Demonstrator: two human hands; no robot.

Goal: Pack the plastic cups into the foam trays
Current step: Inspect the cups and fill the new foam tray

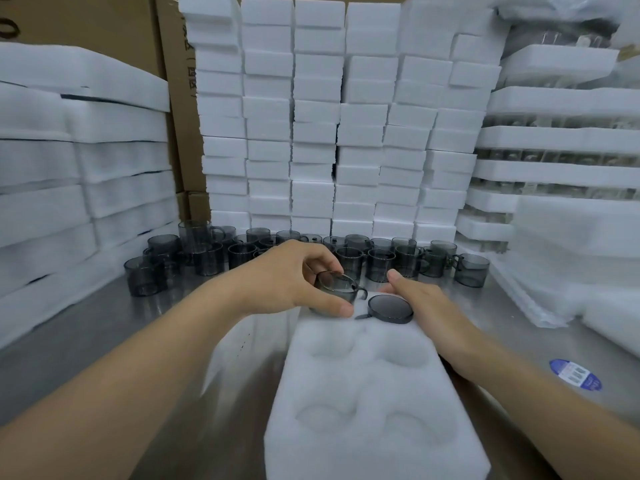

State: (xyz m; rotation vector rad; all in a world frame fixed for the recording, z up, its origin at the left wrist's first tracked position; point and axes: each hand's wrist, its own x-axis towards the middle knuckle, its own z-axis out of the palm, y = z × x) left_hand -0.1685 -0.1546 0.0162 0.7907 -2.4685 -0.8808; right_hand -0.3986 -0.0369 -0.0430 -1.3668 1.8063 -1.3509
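A left hand [294, 282] is gripping a grey cup [337, 289] at the far end of a foam tray [363, 393]; the right hand [426, 306] is resting beside a second cup [391, 308].

Hands: two, left hand [287, 278], right hand [426, 306]. Foam tray [363, 393] below them: one; empty pockets [332, 348]: four. Gripped cup [337, 287] in left: one. Seated cup [390, 308] beside right: one. Loose cups [381, 261] beyond both: perhaps twenty-five, rear ones overlap. Blue label [575, 374] right of right hand: one.

No text can be read: print on the cardboard box [189, 69] is cut off, and the blue sticker [575, 374] on the worktop [86, 327] is blurred.
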